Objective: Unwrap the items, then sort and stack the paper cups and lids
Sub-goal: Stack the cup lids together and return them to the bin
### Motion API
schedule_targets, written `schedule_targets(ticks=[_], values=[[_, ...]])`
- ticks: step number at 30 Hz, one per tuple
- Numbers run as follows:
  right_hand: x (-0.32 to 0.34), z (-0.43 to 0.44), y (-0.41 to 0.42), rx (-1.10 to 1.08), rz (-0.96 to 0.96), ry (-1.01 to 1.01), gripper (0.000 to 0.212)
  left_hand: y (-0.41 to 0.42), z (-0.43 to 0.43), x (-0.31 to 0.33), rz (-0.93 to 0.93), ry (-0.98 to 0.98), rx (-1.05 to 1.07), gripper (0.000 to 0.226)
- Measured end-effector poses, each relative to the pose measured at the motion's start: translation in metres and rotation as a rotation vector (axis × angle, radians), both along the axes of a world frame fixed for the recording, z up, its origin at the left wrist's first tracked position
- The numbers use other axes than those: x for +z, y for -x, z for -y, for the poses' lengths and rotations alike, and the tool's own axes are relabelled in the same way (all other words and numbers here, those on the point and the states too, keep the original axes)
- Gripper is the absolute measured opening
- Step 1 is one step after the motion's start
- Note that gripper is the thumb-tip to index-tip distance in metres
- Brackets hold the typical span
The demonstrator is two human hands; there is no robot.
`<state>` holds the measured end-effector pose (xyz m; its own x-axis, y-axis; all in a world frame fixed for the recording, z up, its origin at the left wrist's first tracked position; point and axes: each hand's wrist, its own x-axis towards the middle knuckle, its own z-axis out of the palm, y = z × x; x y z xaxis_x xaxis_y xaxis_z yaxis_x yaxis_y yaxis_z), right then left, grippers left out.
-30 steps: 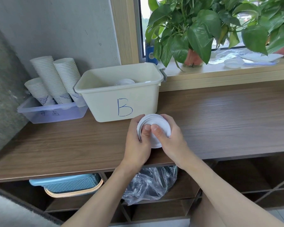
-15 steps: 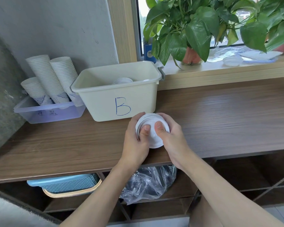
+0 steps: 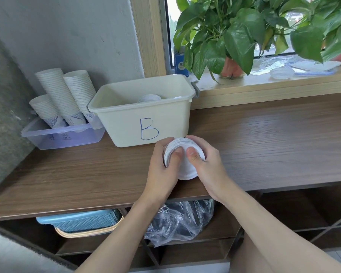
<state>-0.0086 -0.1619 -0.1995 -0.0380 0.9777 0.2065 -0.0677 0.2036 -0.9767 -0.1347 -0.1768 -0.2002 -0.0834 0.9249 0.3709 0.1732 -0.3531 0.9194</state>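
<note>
White lids: you hold the stack over the wooden counter, just before the tub marked B.
Left hand: your fingers grip its left edge, thumb on top.
Right hand: grips the right edge.

I am holding one lid stack in two hands, left hand and right hand, and am facing three cup stacks, one clear tray, one bin, one blue basket, one plastic bag.
</note>
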Motion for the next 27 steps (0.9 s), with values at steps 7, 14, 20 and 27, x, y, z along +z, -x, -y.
schedule_targets(ticks=[7,14,20,27], values=[[0.0007,0.0018,0.0028,0.087,0.077,0.019,0.074,-0.0001,-0.0017,-0.0031,0.059,-0.020,0.163,0.062],[0.0006,0.0018,0.0039,0.067,0.091,-0.020,0.048,0.0022,-0.0067,-0.0023,0.089,0.051,0.129,0.069],[-0.0031,0.0000,-0.0011,0.046,0.077,-0.018,0.032,0.0000,-0.0042,-0.0022,0.081,0.041,0.076,0.050],[-0.0052,-0.0012,0.0024,0.006,0.149,-0.037,0.044,0.0043,-0.0069,-0.0080,-0.052,0.025,0.115,0.073]])
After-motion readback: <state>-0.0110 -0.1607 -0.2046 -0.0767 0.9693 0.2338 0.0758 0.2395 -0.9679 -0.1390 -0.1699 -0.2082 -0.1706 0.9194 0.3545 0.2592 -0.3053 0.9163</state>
